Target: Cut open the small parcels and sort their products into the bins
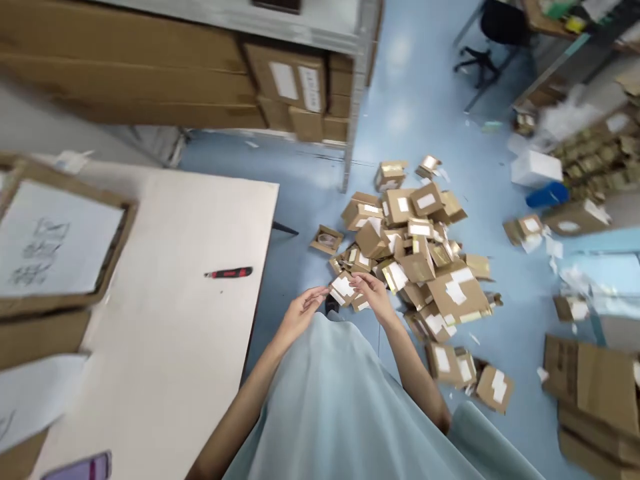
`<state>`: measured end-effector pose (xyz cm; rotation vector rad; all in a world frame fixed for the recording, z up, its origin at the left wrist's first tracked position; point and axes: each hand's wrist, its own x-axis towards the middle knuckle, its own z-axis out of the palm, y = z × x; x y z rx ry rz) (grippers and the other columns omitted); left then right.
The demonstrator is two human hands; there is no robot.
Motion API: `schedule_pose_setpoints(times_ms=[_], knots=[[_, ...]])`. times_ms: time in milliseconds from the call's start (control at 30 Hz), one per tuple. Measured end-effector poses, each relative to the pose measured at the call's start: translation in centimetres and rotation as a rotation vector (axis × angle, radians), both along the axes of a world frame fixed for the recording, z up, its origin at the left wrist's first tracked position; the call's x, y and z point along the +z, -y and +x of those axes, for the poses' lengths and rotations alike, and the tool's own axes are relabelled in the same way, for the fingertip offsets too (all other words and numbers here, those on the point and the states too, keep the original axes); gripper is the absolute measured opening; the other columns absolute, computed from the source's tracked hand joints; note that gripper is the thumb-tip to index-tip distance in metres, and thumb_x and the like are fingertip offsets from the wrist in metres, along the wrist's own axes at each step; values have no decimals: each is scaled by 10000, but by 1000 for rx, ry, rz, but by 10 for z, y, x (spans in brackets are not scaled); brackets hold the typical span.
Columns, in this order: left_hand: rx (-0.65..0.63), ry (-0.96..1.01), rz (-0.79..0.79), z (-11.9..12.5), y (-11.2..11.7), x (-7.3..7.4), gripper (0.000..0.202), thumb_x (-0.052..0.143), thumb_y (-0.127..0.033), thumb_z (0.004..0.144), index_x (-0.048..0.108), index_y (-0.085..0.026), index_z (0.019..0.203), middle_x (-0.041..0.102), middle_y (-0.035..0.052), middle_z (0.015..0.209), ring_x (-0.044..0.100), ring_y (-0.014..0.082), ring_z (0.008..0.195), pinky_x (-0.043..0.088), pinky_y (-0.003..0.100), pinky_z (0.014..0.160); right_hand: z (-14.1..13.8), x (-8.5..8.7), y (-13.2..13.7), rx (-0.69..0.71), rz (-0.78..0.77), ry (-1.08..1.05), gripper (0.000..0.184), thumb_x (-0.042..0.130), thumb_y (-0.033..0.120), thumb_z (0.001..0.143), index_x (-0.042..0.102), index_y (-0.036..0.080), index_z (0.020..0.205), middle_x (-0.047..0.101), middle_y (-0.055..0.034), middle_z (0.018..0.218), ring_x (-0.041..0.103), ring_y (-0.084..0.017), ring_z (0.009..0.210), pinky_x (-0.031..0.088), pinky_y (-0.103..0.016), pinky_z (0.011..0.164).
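Both hands are held in front of my body above the floor. My left hand (301, 311) is open, its fingers loosely stretched toward the right, with nothing visible in it. A short gap away, my right hand (373, 293) is also open, the fingers slightly bent and apart, holding nothing I can see. Below and beyond them lies a heap of small cardboard boxes (419, 267), many with white labels and some with flaps open. On the white table (185, 233) to my left rests a red and black utility knife (229, 273).
A large carton with a handwritten sheet (55, 247) and a phone (83, 467) lie on the table. Ahead stands a metal shelf (320, 30) with cartons beneath. Stacked boxes (595, 387), a white foam box (536, 168) and an office chair (500, 27) are at the right.
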<state>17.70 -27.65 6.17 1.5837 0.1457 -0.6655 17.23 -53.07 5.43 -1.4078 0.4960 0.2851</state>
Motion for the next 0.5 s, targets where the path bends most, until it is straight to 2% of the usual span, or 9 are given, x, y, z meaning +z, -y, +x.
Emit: schedule_pose_setpoints(times_ms=[100, 233, 367, 500], knots=[[311, -30, 1, -28, -47, 1, 856, 808, -894, 830, 779, -204, 1337, 798, 212, 1456, 787, 401, 1336, 566, 614, 1242, 40, -3, -31, 225, -29, -1, 606, 852, 763, 844, 840, 251, 1168, 888, -113, 1183, 839, -316, 1111, 652, -490, 1060], [686, -47, -16, -72, -100, 10, 839, 839, -871, 819, 787, -210, 1332, 793, 207, 1467, 790, 402, 1322, 586, 611, 1212, 77, -1, -93, 485, -60, 37, 622, 848, 785, 843, 836, 250, 1159, 885, -126, 1206, 841, -319, 1106, 665, -484, 1021], [972, -19, -24, -115, -143, 23, 769, 868, -810, 835, 794, -222, 1325, 795, 183, 1474, 784, 384, 1332, 577, 580, 1230, 89, 12, -173, 693, -73, 123, 604, 824, 780, 888, 831, 247, 1172, 878, -138, 1242, 835, -316, 1121, 657, -495, 1045], [1168, 21, -40, -153, -178, 34, 748, 857, -810, 842, 798, -227, 1307, 794, 170, 1481, 776, 375, 1346, 577, 567, 1235, 81, 27, -255, 862, -53, 171, 603, 834, 773, 888, 829, 247, 1182, 876, -146, 1244, 834, -328, 1139, 657, -511, 1052]])
